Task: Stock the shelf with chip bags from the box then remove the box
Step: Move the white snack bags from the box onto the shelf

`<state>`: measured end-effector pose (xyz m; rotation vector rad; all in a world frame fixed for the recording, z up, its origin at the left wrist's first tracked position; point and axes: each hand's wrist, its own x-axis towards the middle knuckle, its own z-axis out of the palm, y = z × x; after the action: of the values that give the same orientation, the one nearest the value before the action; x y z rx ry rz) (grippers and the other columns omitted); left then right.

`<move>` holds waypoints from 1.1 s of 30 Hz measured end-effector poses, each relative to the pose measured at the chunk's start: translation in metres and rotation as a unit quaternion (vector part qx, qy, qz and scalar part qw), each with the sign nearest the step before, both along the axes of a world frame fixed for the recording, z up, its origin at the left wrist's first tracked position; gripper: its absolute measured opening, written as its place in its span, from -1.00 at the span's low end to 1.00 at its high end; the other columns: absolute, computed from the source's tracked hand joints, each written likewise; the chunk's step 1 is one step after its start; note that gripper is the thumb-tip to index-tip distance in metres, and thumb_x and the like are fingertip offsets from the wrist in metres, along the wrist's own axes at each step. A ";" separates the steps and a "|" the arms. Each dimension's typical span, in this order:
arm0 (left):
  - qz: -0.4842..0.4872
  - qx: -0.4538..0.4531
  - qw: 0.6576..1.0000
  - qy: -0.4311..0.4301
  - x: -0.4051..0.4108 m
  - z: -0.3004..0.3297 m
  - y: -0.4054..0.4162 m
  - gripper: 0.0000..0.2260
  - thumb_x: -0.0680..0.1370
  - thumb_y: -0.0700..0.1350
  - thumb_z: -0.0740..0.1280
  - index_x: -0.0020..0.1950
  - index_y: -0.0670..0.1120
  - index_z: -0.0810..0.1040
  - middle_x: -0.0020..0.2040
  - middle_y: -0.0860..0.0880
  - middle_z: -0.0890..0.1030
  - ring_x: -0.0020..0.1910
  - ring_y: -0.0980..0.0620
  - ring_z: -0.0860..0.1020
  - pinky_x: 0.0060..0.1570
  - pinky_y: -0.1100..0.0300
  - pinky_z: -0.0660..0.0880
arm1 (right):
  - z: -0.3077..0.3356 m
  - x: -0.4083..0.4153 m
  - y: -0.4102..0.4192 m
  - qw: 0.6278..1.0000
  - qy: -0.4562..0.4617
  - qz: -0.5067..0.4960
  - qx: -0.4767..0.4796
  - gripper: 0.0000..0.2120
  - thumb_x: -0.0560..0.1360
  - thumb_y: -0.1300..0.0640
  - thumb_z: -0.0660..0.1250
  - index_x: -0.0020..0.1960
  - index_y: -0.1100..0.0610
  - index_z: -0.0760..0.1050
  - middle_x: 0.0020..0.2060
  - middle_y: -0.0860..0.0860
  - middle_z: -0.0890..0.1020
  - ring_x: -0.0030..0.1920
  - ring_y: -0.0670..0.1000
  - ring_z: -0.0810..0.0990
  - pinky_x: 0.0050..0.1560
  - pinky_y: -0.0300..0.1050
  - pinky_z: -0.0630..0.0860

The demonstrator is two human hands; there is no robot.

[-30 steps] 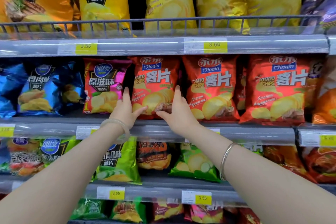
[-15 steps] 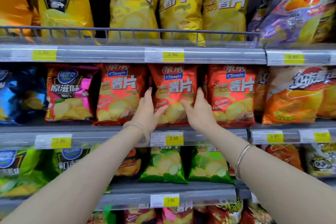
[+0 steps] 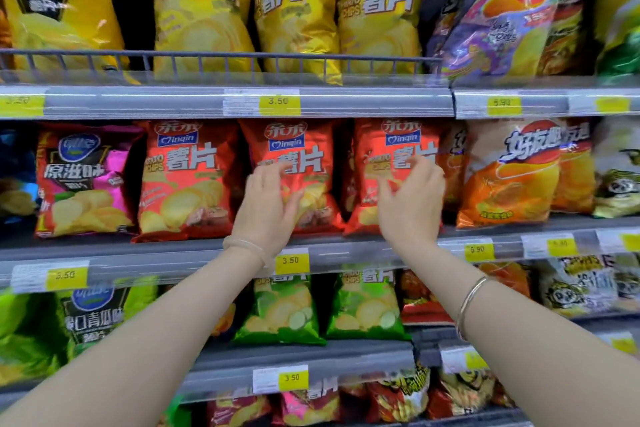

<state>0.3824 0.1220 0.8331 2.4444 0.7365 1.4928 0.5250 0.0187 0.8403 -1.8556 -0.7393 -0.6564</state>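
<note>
Three red chip bags stand in a row on the middle shelf [image 3: 207, 251]: a left one [image 3: 183, 180], a middle one [image 3: 298, 146] and a right one [image 3: 391, 142]. My left hand [image 3: 268, 206] is raised against the lower front of the middle bag, fingers spread and blurred. My right hand [image 3: 412, 208] lies against the front of the right bag, fingers apart. Neither hand holds a bag. No box is in view.
Yellow chip bags [image 3: 204, 7] fill the upper shelf behind a wire rail [image 3: 221, 57]. A pink bag [image 3: 83, 180] stands left of the red ones, orange bags [image 3: 509, 177] to their right. Green bags [image 3: 280, 308] sit on the shelf below. Yellow price tags [image 3: 278, 101] line the shelf edges.
Both hands have shifted right along the red row: they flanked the middle bag before; now the left hand is on it and the right hand is on the right bag.
</note>
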 end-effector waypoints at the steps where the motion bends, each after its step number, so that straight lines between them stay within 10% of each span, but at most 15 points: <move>1: -0.038 -0.011 0.999 0.008 0.011 -0.001 -0.008 -0.61 0.54 -0.17 0.29 0.33 -0.22 0.35 0.20 -0.19 0.47 0.14 -0.15 0.47 0.19 -0.03 0.43 | -0.001 0.009 -0.007 0.999 0.013 -0.033 -0.012 -0.44 0.48 -0.03 0.32 0.34 0.25 0.27 0.29 0.19 0.40 0.30 0.19 0.33 0.27 -0.06 0.18; 4: -0.138 -0.080 0.986 0.039 0.047 -0.005 -0.033 -0.55 0.53 -0.23 0.29 0.40 -0.15 0.27 0.23 -0.17 0.44 0.04 -0.07 0.53 0.15 -0.07 0.48 | -0.006 0.036 -0.024 0.991 0.119 0.031 -0.060 -0.21 0.48 -0.04 0.34 0.50 0.26 0.02 0.44 0.23 0.23 0.42 0.22 0.24 0.38 -0.01 0.16; 8: -0.157 -0.146 0.970 0.115 0.080 -0.016 -0.049 -0.37 0.56 -0.28 0.22 0.53 -0.02 -0.02 0.48 -0.11 0.21 0.44 -0.06 0.28 0.43 0.06 0.24 | -0.008 0.058 -0.038 0.953 0.220 0.177 -0.109 -0.26 0.59 0.08 0.20 0.54 0.08 -0.26 0.49 0.14 0.21 0.42 0.17 0.31 0.29 -0.07 0.32; 22: -0.127 -0.129 0.980 0.076 0.078 -0.022 -0.059 -0.46 0.56 -0.23 0.24 0.49 -0.09 0.11 0.47 -0.05 0.24 0.44 0.03 0.26 0.36 0.27 0.18 | -0.010 0.063 -0.048 0.981 0.139 0.134 -0.019 -0.41 0.56 0.13 0.23 0.50 0.15 0.05 0.42 0.13 0.32 0.40 0.15 0.33 0.36 0.02 0.32; 33: -0.040 -0.122 0.989 0.073 0.054 -0.076 -0.131 -0.70 0.55 -0.13 0.26 0.26 -0.14 0.34 -0.15 0.01 0.45 -0.25 -0.05 0.48 -0.07 -0.07 0.52 | -0.062 0.069 -0.137 0.985 0.085 0.147 -0.033 -0.84 0.54 0.07 0.24 0.05 0.10 0.32 -0.13 0.01 0.51 -0.06 0.09 0.52 -0.05 0.07 0.48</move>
<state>0.4361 -0.0088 0.7570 2.3822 0.7878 1.1311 0.5945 -0.1181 0.7785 -1.7894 -0.9080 -0.2829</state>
